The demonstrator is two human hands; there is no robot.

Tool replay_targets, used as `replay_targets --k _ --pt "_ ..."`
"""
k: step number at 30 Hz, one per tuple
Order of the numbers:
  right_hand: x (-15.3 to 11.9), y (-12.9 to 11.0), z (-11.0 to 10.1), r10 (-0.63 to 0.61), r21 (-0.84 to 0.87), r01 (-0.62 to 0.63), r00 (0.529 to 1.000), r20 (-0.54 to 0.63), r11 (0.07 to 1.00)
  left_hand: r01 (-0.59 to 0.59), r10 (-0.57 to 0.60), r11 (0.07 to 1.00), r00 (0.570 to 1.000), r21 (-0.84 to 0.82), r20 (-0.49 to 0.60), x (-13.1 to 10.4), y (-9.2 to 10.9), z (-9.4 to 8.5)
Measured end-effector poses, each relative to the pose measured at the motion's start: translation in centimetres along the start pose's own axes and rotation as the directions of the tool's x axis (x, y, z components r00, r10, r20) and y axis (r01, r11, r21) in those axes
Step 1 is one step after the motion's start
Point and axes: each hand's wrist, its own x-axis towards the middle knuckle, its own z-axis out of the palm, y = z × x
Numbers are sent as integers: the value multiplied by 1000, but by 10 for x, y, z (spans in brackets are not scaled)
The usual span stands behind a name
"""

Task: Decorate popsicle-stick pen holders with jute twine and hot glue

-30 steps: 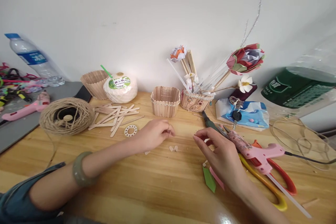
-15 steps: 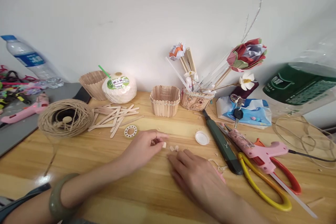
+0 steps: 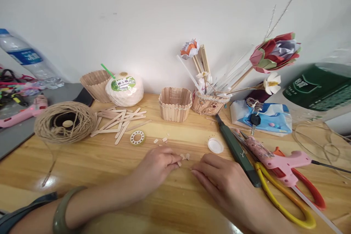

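My left hand (image 3: 160, 166) is low over the wooden table, its thumb and fingers pinched at a small cut piece of craft stick (image 3: 179, 163). Two more rounded stick ends (image 3: 187, 156) lie just beyond its fingertips. To their right, my right hand (image 3: 223, 177) rests on the table with fingers curled together; whether anything is inside them is hidden. More small wood chips (image 3: 165, 139) are scattered behind my left hand. Farther back stands an open box made of craft sticks (image 3: 175, 111), a beaded trim around it.
Loose craft sticks (image 3: 120, 120), a twine roll (image 3: 65, 122) and a wrapped coconut (image 3: 124, 89) are at left. On the right lie a round white lid (image 3: 215, 145), a green-handled cutter (image 3: 237, 153), yellow-orange scissors (image 3: 285, 204) and a pink glue gun (image 3: 287, 162). A decorated flower holder (image 3: 210, 104) stands behind.
My left hand has moved nearer and slightly right, uncovering wood chips behind it. My right hand has shifted right, away from the stick ends. The view has shifted slightly.
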Motion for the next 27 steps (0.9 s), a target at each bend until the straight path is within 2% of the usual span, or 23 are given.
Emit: replay_targets --k 9,13,17,20,23,27 --pt "0 2 3 6 -35 -7 999 -43 999 -171 171 980 985 104 12 -2 -5 -7" --pt "1 5 5 8 -41 -12 996 -90 999 -174 175 975 985 138 9 -2 -5 -2" --pt "1 9 7 17 -43 -22 994 -110 999 -132 143 977 988 169 -52 -1 -2 7" --pt "1 9 8 37 -39 -40 996 -79 998 -67 84 981 992 181 -90 2 1 11" --pt "1 6 8 12 -43 -11 1000 19 999 -27 45 978 996 208 -82 2 1 10" --pt "-2 1 10 -63 -133 80 990 126 988 -143 163 962 984 233 -71 -3 -2 7"
